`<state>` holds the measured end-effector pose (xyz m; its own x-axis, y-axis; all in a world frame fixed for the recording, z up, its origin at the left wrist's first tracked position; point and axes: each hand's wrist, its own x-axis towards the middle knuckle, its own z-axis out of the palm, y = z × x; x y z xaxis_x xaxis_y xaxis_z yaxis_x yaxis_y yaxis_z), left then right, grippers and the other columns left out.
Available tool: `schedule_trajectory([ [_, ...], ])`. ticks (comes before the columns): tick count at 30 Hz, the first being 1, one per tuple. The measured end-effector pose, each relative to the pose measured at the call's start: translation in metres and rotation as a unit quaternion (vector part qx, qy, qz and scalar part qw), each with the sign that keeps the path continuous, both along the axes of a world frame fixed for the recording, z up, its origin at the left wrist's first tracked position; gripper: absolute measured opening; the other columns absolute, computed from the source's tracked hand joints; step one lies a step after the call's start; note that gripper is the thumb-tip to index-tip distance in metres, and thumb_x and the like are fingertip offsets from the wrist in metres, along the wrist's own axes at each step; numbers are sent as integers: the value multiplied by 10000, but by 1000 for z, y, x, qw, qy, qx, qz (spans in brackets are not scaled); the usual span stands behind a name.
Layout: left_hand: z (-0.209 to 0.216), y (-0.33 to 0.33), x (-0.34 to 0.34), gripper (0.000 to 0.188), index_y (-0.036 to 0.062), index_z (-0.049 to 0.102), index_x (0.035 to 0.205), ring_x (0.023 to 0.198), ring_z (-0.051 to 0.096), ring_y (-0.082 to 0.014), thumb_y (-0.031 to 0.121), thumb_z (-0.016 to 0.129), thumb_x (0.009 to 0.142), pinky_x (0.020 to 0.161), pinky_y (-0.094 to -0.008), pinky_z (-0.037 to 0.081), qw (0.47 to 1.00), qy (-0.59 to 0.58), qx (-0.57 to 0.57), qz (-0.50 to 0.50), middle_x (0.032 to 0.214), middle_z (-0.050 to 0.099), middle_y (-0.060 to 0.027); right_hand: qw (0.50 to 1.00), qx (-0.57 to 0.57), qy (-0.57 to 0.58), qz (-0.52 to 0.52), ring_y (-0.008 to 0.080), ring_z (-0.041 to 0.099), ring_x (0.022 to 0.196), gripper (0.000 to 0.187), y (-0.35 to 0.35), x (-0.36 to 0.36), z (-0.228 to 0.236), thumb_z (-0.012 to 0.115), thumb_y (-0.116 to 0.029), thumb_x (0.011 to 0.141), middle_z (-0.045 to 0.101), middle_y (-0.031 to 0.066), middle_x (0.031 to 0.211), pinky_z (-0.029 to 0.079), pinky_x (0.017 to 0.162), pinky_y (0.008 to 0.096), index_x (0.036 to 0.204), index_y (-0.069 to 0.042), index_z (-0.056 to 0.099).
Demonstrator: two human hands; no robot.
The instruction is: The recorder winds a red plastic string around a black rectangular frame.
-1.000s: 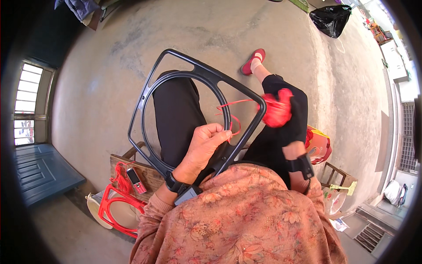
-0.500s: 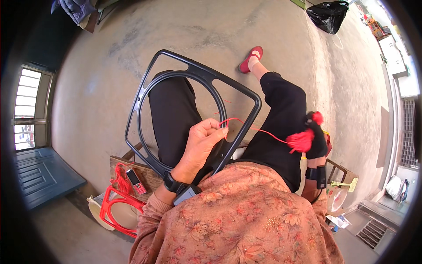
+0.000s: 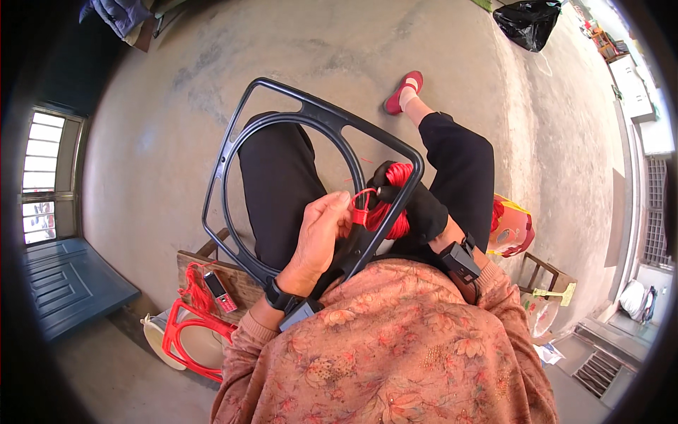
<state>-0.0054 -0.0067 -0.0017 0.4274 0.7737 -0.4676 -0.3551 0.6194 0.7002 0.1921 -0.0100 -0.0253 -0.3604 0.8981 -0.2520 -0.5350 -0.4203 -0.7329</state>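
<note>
A black frame [image 3: 311, 109] with a round ring inside lies tilted across my lap. Red cord [image 3: 361, 215] is wrapped around a short stretch of the ring's right side, with a loop standing up from it. My bare left hand [image 3: 316, 237] is closed at this spot, thumb and fingers pinching the cord beside the ring. My right hand [image 3: 426, 214], in a black glove, grips a bundle of red cord [image 3: 397, 172] close to the frame's right bar. Part of the bundle passes behind that bar, and some of the right fingers are hidden.
On a wooden bench [image 3: 244, 272] at my left lie a mobile phone [image 3: 219, 291] and loose red strands [image 3: 198, 293]. A red frame [image 3: 173, 336] leans there. At my right stands a red-and-yellow bag [image 3: 512, 230]. A black plastic bag [image 3: 527, 25] rests on the floor, far right.
My right hand has come in from the far right with the cord bundle, up to the frame's right bar. My left hand stays at the ring, and the red-and-yellow bag is now uncovered.
</note>
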Motion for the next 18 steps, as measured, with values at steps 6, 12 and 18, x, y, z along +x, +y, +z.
schedule_trajectory([
  [6,-5,-1,-1,223,84,595,752,569,423,-2,208,583,937,520,-170,321,997,39,57,-29,658,534,72,999,-44,-26,-5,117,575,784,97,-7,-3,25,627,-64,849,604,42,861,482,721,263,899,-43,547],
  [12,-6,-2,0,212,69,603,763,564,419,6,206,607,925,514,-159,314,997,38,63,-33,665,539,75,979,-10,-203,18,120,624,745,166,-25,20,2,666,-60,820,644,55,776,502,687,268,974,-24,615],
  [18,-9,0,-3,161,54,615,807,591,477,-3,170,611,919,537,-157,361,998,-8,29,-58,706,574,52,982,-156,-77,-72,105,614,770,177,-22,20,21,657,-79,845,633,40,829,501,678,260,1009,-26,621],
])
